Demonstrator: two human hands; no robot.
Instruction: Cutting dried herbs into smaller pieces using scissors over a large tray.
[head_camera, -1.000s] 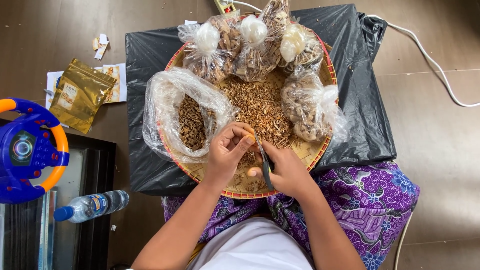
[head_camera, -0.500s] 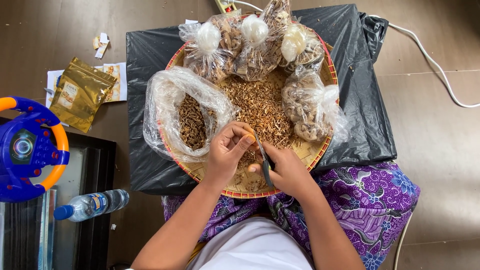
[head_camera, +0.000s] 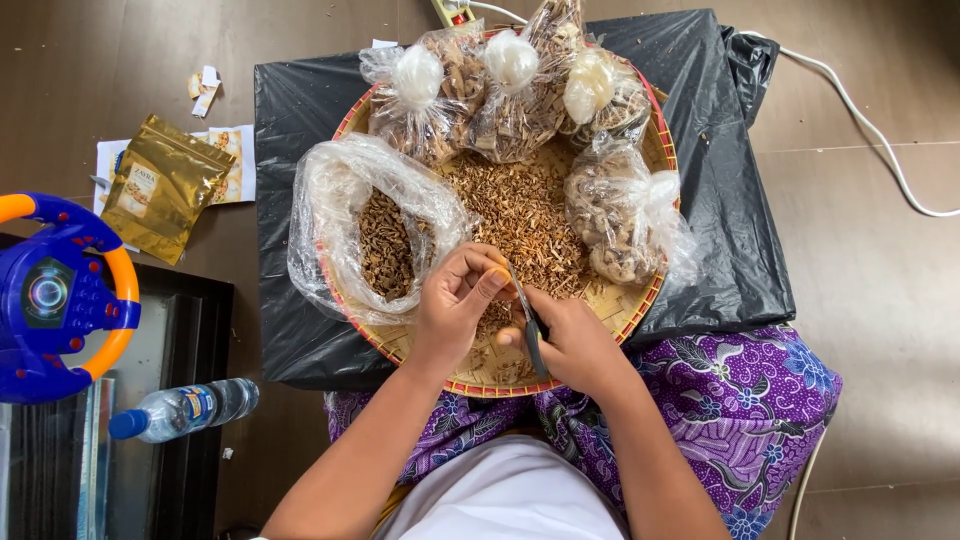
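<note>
Little has moved since the earlier frames: both hands stay low over the round woven bamboo tray (head_camera: 640, 300). Left hand (head_camera: 455, 305) pinches a small brown piece at the scissor tip; right hand (head_camera: 575, 345) grips dark-handled scissors (head_camera: 527, 318). Loose brown chopped bits (head_camera: 520, 215) lie mid-tray, clear plastic bags (head_camera: 380, 235) around, black plastic sheet (head_camera: 720, 200) beneath.

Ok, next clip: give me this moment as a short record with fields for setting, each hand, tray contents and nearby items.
setting: round woven tray on black plastic sheet, wooden floor
left hand: fingertips pinching a small piece over the tray
right hand: gripping scissors, blades towards the left hand
tray contents: loose brown chips, open bag, tied bags
nearby: gold pouch, toy steering wheel, water bottle, white cable
</note>
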